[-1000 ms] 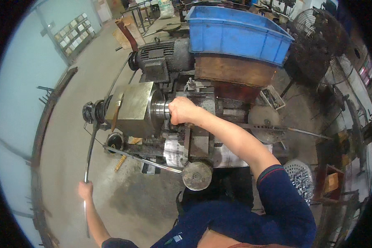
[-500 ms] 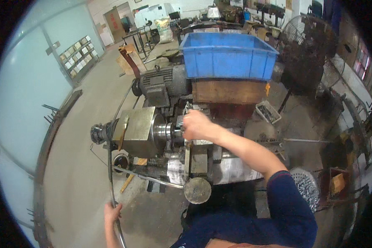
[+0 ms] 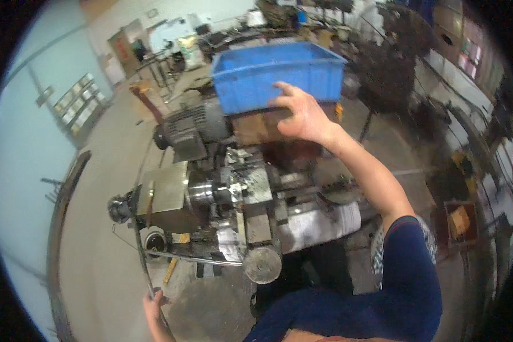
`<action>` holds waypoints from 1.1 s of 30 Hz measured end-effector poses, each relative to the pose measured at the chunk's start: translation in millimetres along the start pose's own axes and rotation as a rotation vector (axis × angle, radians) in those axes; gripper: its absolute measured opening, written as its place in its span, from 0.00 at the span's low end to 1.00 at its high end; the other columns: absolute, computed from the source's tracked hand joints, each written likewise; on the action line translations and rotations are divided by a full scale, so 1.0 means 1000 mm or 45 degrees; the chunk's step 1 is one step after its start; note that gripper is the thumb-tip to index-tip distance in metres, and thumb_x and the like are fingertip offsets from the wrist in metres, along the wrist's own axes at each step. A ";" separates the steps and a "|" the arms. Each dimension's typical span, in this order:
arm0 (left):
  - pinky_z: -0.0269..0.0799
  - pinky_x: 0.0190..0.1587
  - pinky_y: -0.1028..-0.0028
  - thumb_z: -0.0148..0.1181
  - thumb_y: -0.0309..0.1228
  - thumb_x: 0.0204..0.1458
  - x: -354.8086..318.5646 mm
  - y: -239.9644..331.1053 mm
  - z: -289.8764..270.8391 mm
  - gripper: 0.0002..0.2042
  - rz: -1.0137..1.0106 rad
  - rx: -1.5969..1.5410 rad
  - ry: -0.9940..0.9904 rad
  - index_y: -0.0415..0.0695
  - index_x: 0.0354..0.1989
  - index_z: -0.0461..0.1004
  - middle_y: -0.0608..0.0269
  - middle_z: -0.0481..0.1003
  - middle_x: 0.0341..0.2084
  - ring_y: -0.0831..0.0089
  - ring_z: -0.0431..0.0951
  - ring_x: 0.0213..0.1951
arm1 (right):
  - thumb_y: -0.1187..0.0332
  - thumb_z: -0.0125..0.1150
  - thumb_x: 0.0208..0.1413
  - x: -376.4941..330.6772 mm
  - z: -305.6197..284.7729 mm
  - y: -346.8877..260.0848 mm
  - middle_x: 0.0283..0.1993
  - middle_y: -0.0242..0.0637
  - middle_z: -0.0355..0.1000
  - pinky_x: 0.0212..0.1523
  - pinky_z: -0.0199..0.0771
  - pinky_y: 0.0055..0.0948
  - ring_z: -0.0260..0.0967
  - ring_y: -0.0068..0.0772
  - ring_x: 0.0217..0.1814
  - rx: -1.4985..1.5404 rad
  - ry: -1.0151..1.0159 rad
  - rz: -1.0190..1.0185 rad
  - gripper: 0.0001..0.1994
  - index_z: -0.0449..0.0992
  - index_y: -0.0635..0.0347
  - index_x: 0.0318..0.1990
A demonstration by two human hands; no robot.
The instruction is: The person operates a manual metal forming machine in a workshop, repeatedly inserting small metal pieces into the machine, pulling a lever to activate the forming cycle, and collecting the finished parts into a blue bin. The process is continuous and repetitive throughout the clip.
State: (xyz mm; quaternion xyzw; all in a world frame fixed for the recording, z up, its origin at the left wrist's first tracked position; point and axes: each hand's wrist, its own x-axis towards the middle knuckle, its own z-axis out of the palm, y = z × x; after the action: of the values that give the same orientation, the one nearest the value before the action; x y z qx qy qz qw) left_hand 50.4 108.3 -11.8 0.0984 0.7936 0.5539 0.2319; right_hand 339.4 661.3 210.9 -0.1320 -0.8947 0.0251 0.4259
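Observation:
At the lower left my left hand is closed round a long dark lever that runs up to the left end of a small lathe's headstock. My right hand is raised in front of the blue plastic crate, above and behind the tool slide. Its fingers are apart and I see nothing in them. Below it are the shiny chuck, the tool slide and a round handwheel. A brush lies on the headstock cover. Motion blurs the scene somewhat.
An electric motor stands behind the headstock. A large fan is at the back right. A perforated basket is partly hidden by my right arm. A dark round pot sits below the headstock, near a wooden handle.
My right hand has left the tool slide, moving up and away to the crate's front, and its fingers have spread. My left hand keeps its hold on the lever. The view has shifted.

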 end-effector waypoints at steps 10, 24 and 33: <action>0.67 0.37 0.66 0.50 0.36 0.50 -0.014 0.034 0.010 0.19 -0.141 0.310 -0.154 0.35 0.47 0.63 0.51 0.68 0.31 0.62 0.71 0.33 | 0.68 0.54 0.29 -0.325 -0.117 0.079 0.35 0.49 0.71 0.39 0.69 0.34 0.69 0.47 0.37 -0.206 -0.566 1.221 0.18 0.75 0.63 0.34; 0.58 0.54 0.59 0.43 0.39 0.55 0.014 0.000 -0.024 0.24 -0.113 0.253 -0.393 0.40 0.57 0.55 0.31 0.57 0.52 0.45 0.61 0.53 | 0.71 0.55 0.28 -0.495 -0.131 0.060 0.47 0.47 0.67 0.47 0.67 0.33 0.66 0.43 0.48 -0.456 -1.443 1.189 0.22 0.73 0.66 0.39; 0.70 0.34 0.68 0.55 0.37 0.49 -0.007 0.008 0.003 0.20 -0.193 0.008 0.009 0.37 0.47 0.64 0.54 0.69 0.29 0.65 0.72 0.32 | 0.67 0.55 0.27 -0.513 -0.109 0.074 0.40 0.52 0.67 0.47 0.65 0.36 0.64 0.50 0.44 -0.577 -1.286 1.210 0.13 0.74 0.68 0.23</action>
State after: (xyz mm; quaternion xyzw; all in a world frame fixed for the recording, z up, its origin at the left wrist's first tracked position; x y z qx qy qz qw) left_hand 57.3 111.3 -3.1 0.0368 0.8014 0.5325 0.2700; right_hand 747.6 592.8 -118.8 -0.5634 -0.8114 0.0794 -0.1337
